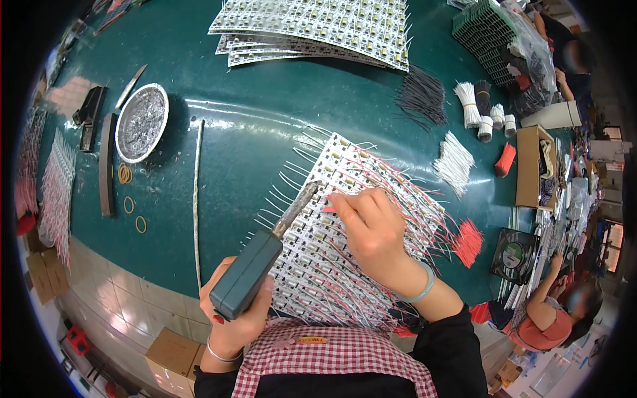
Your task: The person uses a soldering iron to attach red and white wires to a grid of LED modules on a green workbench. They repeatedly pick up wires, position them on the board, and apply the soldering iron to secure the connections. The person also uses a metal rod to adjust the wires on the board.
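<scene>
My left hand (240, 310) is wrapped round the dark green body of a soldering gun (249, 273). Its scorched metal barrel (298, 209) points up and right over a panel of white circuit boards (292, 268). Thin red and white wires stick out from the panel's rows. My right hand (375, 229) is above the panel, thumb and fingers pinched close beside the gun's tip. Something pinkish-red, seemingly a red wire (330, 209), shows at those fingertips; the fingers partly cover it.
A stack of board panels (312, 30) lies at the far side. Loose black wires (423, 97), white wires (454, 164) and red wires (468, 243) lie on the right. A white bowl (164, 126) and rubber bands (141, 224) are left. Another person (547, 322) sits at the right.
</scene>
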`<state>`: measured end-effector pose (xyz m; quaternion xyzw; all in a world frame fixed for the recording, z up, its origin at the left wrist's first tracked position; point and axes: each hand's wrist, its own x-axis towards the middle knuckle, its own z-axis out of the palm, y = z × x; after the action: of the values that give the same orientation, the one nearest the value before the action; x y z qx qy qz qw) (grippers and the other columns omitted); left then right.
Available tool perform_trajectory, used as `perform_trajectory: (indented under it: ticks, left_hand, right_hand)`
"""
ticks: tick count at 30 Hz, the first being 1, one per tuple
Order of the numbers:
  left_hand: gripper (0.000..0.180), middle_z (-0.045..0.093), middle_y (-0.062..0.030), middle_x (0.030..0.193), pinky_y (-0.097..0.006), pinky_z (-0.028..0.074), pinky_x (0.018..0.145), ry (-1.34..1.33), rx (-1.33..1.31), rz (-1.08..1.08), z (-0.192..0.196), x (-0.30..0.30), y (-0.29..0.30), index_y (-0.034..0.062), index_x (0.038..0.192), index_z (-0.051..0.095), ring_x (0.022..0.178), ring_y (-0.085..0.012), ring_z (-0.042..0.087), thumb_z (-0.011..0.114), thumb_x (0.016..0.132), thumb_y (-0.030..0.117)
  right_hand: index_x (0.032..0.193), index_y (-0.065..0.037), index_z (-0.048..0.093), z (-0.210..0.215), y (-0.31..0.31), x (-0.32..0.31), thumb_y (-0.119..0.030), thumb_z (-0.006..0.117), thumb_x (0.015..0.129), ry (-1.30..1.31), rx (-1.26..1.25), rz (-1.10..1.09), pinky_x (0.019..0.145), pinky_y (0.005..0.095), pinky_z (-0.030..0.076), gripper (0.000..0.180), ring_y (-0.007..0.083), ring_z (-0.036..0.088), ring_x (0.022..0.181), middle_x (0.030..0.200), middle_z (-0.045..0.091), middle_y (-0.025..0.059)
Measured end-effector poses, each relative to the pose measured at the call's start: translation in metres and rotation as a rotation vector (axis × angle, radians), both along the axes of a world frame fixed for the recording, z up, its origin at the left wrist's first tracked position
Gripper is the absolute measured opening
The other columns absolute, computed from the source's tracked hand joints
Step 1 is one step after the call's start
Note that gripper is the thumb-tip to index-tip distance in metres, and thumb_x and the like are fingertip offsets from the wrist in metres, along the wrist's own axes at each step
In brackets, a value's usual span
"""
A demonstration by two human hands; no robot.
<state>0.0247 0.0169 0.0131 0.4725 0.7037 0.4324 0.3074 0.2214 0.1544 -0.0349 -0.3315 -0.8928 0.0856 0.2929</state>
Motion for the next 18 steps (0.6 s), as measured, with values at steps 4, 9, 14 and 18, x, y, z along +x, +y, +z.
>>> perform_trajectory:
  ticks: [4, 9, 14, 18]
  left_hand:
    - [0.022, 0.068, -0.0168, 0.09, -0.03, 0.051, 0.066, -0.004, -0.006, -0.006, -0.0018, -0.0008, -0.0034, -0.0087, 0.093, 0.068, 0.074, -0.0224, 0.066, 0.072, 0.071, -0.007]
    - [0.021, 0.068, -0.016, 0.089, -0.029, 0.051, 0.065, -0.006, -0.051, -0.024, -0.0004, -0.0011, -0.0067, -0.0085, 0.092, 0.067, 0.073, -0.0203, 0.065, 0.072, 0.072, -0.007]
    - [0.019, 0.067, -0.0139, 0.086, -0.027, 0.049, 0.063, -0.005, -0.036, -0.018, -0.0028, 0.0, -0.0081, -0.0076, 0.09, 0.065, 0.071, -0.0172, 0.063, 0.072, 0.072, -0.007]
    - [0.018, 0.065, -0.0125, 0.084, -0.027, 0.048, 0.061, 0.002, -0.01, -0.02, -0.0047, 0.0008, -0.0077, -0.0067, 0.089, 0.065, 0.069, -0.0159, 0.062, 0.071, 0.072, -0.007]
  right_hand:
    - [0.101, 0.003, 0.07, -0.0036, -0.0062, -0.0027, 0.007, 0.066, 0.062, 0.013, -0.045, -0.017, 0.06, 0.0319, 0.047, 0.039, 0.0222, 0.056, 0.074, 0.081, 0.062, 0.0069]
    - [0.104, 0.006, 0.067, -0.0069, -0.0069, -0.0017, 0.0, 0.066, 0.07, -0.001, -0.048, 0.031, 0.057, 0.0313, 0.045, 0.035, 0.0225, 0.053, 0.075, 0.083, 0.055, 0.0085]
    - [0.104, 0.007, 0.067, -0.0072, -0.0092, -0.0021, 0.001, 0.066, 0.07, -0.006, -0.064, 0.028, 0.056, 0.0314, 0.045, 0.035, 0.0229, 0.053, 0.075, 0.083, 0.054, 0.0086]
    - [0.105, 0.008, 0.066, -0.0074, -0.0101, -0.0024, 0.002, 0.066, 0.07, -0.013, -0.072, 0.029, 0.056, 0.0314, 0.045, 0.035, 0.0231, 0.053, 0.076, 0.084, 0.054, 0.009]
